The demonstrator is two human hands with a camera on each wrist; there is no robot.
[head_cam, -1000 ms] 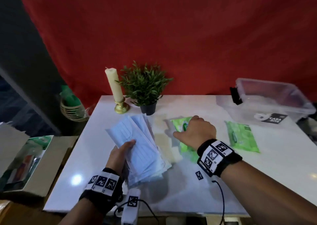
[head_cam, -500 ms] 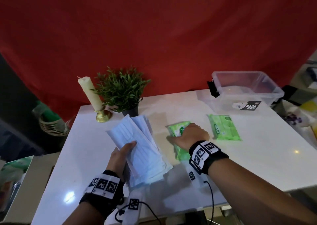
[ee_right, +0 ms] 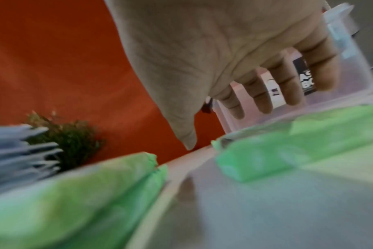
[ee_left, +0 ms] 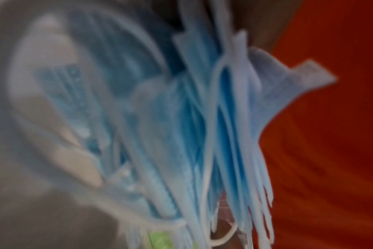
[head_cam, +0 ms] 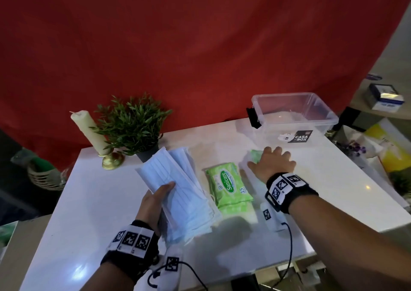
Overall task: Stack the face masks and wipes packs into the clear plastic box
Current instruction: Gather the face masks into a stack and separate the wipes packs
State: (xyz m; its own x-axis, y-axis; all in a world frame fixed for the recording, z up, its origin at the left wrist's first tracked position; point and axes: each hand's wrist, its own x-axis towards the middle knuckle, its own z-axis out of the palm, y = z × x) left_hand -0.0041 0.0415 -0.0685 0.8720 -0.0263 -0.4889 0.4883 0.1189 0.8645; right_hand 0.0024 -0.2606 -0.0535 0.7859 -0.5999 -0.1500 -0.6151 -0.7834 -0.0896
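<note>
My left hand [head_cam: 155,199] grips a fanned stack of pale blue face masks [head_cam: 178,188], thumb on top; the left wrist view shows the masks [ee_left: 202,126] close and blurred. A green Sanicare wipes pack [head_cam: 228,187] lies on the white table just right of the masks, also seen as the near wipes pack [ee_right: 79,193]. My right hand [head_cam: 272,163] hovers with straight, spread fingers over a second green wipes pack [head_cam: 255,155], mostly hidden beneath it; this second pack [ee_right: 287,151] lies under the fingers [ee_right: 287,87]. The clear plastic box [head_cam: 295,115] stands empty at the back right.
A cream candle on a brass holder [head_cam: 89,133] and a small potted plant [head_cam: 133,124] stand at the table's back left. A red cloth hangs behind. Bags and a small carton [head_cam: 385,97] sit off the right edge [head_cam: 378,179]. A wicker basket [head_cam: 46,177] is at the left.
My right hand left the near wipes pack and moved right and farther away, over the second pack near the box. The left hand kept holding the masks. The head view shifted right.
</note>
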